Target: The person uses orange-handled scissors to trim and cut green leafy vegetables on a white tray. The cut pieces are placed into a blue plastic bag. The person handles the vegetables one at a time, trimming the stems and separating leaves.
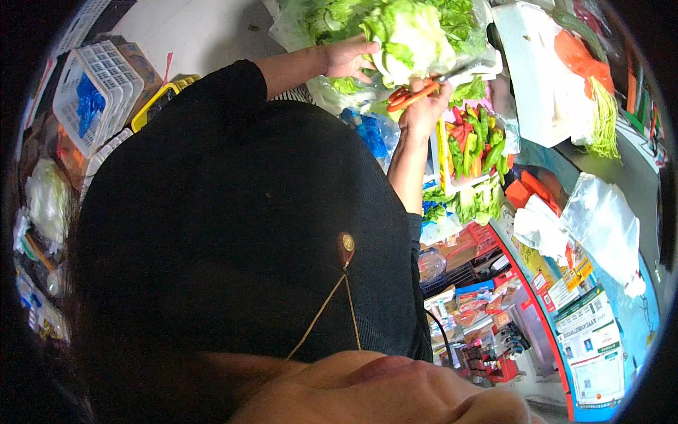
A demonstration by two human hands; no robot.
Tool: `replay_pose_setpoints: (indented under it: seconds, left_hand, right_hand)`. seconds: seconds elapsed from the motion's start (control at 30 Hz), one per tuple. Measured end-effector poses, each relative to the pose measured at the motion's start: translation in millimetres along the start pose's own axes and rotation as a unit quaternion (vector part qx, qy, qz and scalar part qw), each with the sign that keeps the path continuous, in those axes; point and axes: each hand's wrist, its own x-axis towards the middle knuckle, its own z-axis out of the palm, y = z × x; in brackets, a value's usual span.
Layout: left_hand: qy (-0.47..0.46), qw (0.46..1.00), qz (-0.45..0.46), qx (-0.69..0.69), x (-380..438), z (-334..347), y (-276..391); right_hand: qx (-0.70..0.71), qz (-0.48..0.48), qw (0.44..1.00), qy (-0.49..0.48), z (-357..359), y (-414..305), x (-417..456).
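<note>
A pale green head of lettuce is at the top, in front of more leafy greens. My left hand is at its left side, thumb and fingers spread around the edge; part of the grip is hidden. In my right hand is a pair of scissors with orange handles. Their dark blades point up and right, away from the lettuce. My right fingertips are close under the lettuce's lower end, and whether they touch it is unclear.
Red and green peppers fill a tray below my right hand. A white foam box stands to the right, near yellow-green stalks. Stacked white plastic crates stand at left. A clear plastic bag lies on the blue counter.
</note>
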Motion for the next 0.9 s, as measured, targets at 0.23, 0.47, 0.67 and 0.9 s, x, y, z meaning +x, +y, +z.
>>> replay_pose_setpoints:
  seconds: [0.23, 0.47, 0.67, 0.9]
  left_hand:
    - [-0.039, 0.982, 0.064, -0.171, 14.7, 3.8, 21.0]
    - [-0.174, 0.951, 0.093, -0.238, -3.3, -15.6, 34.1]
    - [-0.183, 0.947, 0.071, -0.255, 2.5, -26.9, 18.5]
    - [-0.020, 0.931, 0.105, -0.349, 5.3, -20.6, 3.8]
  right_hand:
    - [-0.122, -0.066, 0.984, -0.113, -19.9, -4.8, 0.1]
    - [-0.169, -0.033, 0.958, 0.228, -75.1, 94.4, 3.0]
    - [0.037, 0.249, 0.904, 0.346, -124.3, 180.1, -1.4]
    - [-0.136, -0.018, 0.987, 0.085, -88.6, 110.1, -0.5]
